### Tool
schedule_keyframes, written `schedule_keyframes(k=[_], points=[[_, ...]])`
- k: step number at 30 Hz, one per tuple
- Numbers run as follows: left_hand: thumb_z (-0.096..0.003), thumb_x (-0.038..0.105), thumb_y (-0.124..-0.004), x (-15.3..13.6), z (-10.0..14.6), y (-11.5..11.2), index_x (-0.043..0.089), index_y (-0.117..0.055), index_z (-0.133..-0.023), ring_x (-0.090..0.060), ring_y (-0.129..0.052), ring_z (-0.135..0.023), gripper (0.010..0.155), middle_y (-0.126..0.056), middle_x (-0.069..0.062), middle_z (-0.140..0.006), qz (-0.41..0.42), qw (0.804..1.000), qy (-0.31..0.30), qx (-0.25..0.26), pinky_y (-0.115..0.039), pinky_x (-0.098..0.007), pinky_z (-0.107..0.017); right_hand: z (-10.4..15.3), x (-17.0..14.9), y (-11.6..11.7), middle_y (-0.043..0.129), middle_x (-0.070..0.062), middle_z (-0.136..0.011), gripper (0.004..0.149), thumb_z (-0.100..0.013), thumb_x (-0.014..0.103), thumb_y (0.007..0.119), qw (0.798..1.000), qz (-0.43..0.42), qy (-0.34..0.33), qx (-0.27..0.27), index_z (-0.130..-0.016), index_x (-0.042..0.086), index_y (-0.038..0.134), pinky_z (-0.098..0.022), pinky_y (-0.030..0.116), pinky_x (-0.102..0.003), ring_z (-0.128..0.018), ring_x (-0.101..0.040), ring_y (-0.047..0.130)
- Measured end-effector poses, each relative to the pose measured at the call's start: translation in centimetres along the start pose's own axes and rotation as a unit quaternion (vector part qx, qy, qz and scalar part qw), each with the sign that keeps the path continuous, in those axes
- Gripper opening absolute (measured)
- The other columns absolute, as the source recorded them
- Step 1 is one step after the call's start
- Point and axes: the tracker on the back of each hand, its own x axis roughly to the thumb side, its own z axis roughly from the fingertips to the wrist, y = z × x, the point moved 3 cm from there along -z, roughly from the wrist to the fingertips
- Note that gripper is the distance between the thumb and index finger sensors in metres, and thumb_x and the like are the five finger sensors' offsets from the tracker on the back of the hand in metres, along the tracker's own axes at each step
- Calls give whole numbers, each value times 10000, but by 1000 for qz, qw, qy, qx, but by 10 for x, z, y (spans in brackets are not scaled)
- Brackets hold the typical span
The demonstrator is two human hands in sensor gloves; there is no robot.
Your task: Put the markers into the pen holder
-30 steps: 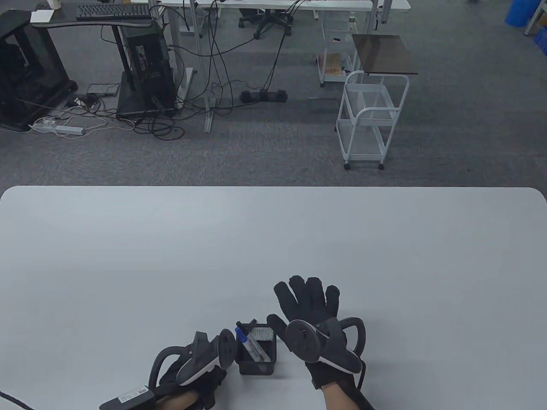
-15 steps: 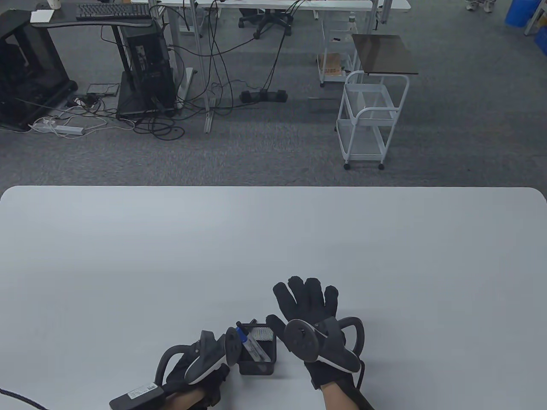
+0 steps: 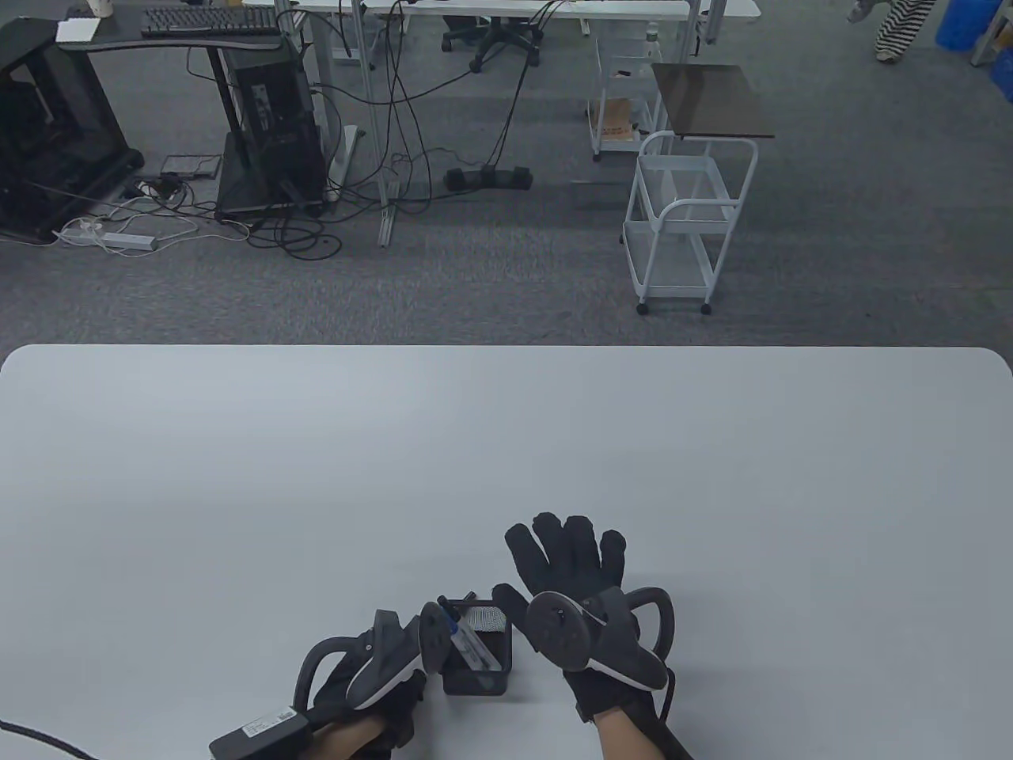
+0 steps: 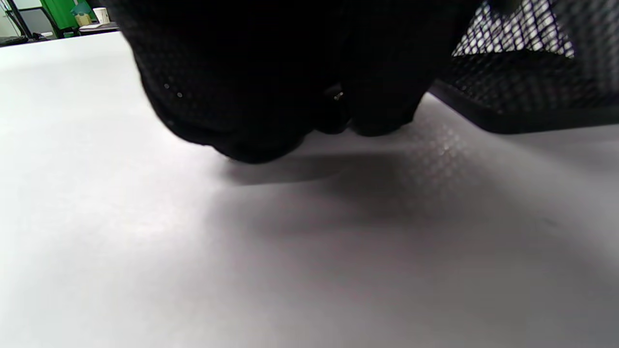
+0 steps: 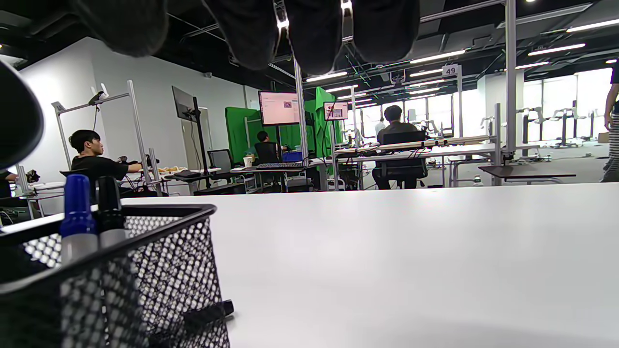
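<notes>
Open-plan lab office: rows of desks (image 5: 435,145), monitors (image 5: 279,107), green screens (image 5: 242,130).

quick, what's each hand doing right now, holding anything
Left hand: fingers curled at the table beside the mesh pen holder; whether its grip holds anything cannot be told.
Right hand: open, fingers spread, holding nothing.

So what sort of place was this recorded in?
Most likely an open-plan lab or office: rows of desks with monitors, seated people at workstations, green screens, and cables trailing over grey carpet.
</notes>
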Motion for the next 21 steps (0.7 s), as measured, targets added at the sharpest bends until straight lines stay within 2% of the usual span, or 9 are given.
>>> schedule_keyframes(k=[12, 21], points=[[-501, 518, -854, -10, -5, 3, 244, -817, -922, -196, -1059, -633, 503, -939, -45, -827, 34, 999, -11, 1, -947, -278, -507, 1, -7, -4, 498, -227, -1260, 694, -635, 583, 582, 1000, -10, 10, -9, -1201, 186, 510, -719, 334, -733, -1118, -572, 507], [-490, 494, -886, -27, 0, 34, 224, -826, -933, -212, -1058, -635, 522, -942, -63, -831, 48, 998, -5, 32, -945, -290, -510, 1, -6, -3, 497, -225, -1261, 695, -635, 584, 582, 1000, -12, 7, -5, -1201, 185, 511, -720, 335, -731, -1118, -572, 507]])
